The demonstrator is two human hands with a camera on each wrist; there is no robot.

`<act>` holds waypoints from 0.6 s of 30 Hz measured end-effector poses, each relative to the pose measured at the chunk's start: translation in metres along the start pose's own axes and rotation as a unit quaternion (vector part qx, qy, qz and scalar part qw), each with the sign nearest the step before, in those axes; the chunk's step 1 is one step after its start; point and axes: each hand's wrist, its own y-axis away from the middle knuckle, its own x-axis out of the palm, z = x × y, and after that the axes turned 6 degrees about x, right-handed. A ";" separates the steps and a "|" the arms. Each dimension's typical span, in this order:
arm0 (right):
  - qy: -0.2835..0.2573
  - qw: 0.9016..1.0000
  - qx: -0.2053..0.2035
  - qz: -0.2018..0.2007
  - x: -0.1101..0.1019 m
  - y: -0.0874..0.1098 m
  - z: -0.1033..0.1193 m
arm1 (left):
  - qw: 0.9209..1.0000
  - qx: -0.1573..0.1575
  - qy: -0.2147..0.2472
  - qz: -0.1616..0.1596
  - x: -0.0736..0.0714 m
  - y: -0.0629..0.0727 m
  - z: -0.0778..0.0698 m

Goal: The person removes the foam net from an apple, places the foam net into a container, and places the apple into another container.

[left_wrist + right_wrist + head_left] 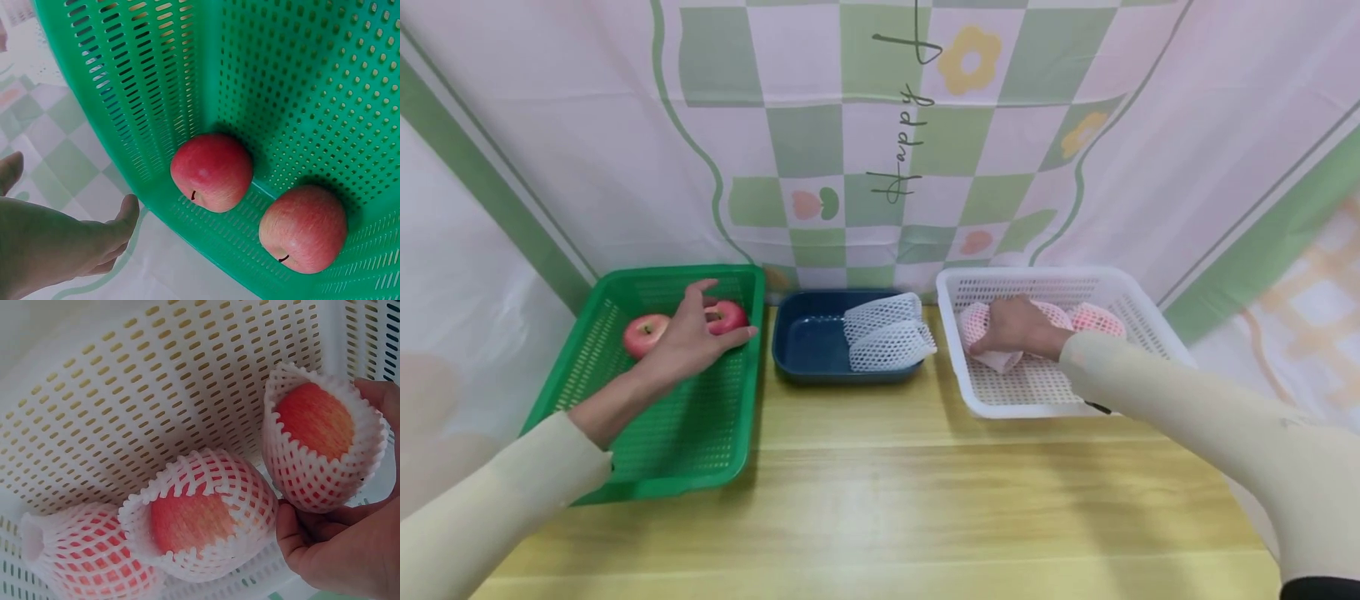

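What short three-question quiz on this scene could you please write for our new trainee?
1. How many netted apples can be seen in the white basket?
2. True or false: the navy blue tray with the white foam nets stands between the green basket and the white basket.
3. What does the right hand hold?
A) A bare apple
B) A netted apple
C) A foam net with nothing in it

Key:
1. Three.
2. True.
3. B.
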 end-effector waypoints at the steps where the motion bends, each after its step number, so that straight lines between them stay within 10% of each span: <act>1: -0.009 1.000 -0.006 -0.005 0.001 0.000 -0.001 | 1.000 0.000 0.000 0.001 0.000 0.000 0.000; 18: -0.076 0.992 -0.060 -0.079 -0.021 0.018 -0.003 | 1.000 -0.003 0.016 0.010 0.000 0.005 -0.008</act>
